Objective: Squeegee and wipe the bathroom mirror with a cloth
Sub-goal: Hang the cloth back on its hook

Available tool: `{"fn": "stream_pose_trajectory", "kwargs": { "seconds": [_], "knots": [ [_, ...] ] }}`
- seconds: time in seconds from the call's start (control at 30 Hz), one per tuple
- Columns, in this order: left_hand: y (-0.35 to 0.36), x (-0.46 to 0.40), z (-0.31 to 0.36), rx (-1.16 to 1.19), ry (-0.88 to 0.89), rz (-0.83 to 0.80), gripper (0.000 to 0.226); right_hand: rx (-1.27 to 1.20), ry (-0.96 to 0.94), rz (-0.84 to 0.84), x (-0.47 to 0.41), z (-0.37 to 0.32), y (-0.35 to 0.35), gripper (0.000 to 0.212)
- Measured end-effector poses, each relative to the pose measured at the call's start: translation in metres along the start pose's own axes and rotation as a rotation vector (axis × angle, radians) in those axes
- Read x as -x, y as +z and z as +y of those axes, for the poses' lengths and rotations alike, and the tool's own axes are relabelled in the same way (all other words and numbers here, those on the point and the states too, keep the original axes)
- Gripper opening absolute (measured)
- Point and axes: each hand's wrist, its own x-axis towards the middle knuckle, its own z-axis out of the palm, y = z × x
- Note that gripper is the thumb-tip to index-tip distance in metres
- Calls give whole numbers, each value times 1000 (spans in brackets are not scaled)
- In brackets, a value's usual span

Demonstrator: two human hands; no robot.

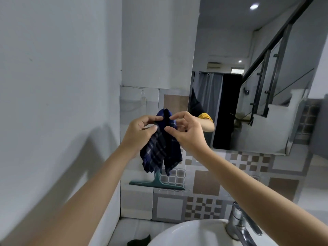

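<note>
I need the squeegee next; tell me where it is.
In the head view, the squeegee is low at centre against the tiled wall, directly below the cloth, left of the tap.

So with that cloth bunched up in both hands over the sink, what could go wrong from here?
The cloth is held only by the fingertips of the left hand and right hand, so it might slip and drop toward the sink. Its hanging end covers the handle of the squeegee, which could be knocked. Wiping with the cloth bunched might leave streaks on the mirror.
</note>
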Motion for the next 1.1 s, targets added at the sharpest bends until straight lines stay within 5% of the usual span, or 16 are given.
{"fn": "stream_pose_trajectory", "kwargs": {
  "seconds": [0.07,0.33,0.67,1.1],
  "knots": [
    [-8,-3,4,-49,3,37,13,89,-29,28,-5,1,5,31],
    [-42,-52,5,-492,128,250,15,384,-198,-9,-62,4,26,26],
    [-63,-131,-7,-502,137,316,33,532,-216,-63,-154,10,58,36],
    [-44,-128,-40,-260,70,382,20,-91,188,76,-129,37,94,22]
  ]
}}
